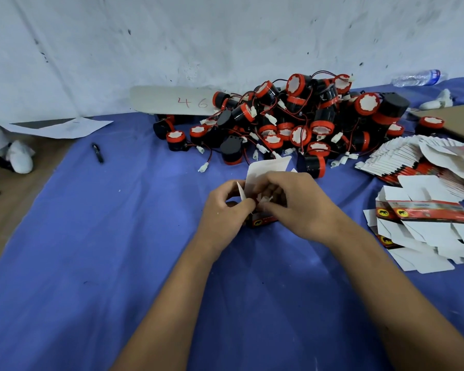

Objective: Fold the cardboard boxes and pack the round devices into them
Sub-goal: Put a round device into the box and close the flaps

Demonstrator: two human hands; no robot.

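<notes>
Both hands on one box, mid-desk.
Left hand (pixel 223 210) and right hand (pixel 296 203) pinch box (pixel 261 219) flaps; one device pile (pixel 292 116) behind.

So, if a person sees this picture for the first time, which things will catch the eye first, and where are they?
First comes the heap of black and red round devices with thin wires, piled at the far side of the blue cloth against the white wall. Next, in the middle, the left hand and the right hand work on a small open box. At the right edge lie fanned stacks of flat boxes.
</notes>
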